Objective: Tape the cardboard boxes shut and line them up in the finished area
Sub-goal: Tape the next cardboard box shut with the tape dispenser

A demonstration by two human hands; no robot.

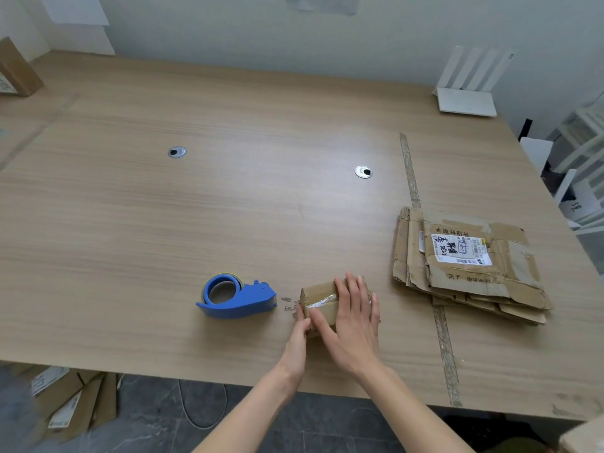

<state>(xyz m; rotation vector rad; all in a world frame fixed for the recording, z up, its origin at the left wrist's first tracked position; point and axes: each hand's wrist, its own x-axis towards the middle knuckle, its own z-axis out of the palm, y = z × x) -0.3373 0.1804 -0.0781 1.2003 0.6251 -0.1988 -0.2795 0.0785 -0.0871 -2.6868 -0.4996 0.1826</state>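
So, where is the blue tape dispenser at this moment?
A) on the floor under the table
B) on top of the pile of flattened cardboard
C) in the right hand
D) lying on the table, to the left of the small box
D: the blue tape dispenser lies on the table, untouched, left of the small box, on which the left hand and right hand both rest.

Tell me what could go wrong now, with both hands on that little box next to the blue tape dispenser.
1. The right hand lies flat over the small cardboard box and hides most of the clear tape, so wrinkles or a loose end may go unnoticed.
2. The left hand only steadies the box's near end, so hard pressing might make the light box slide or dent.
3. The tape dispenser sits close on the left, and a sweeping arm could knock it.
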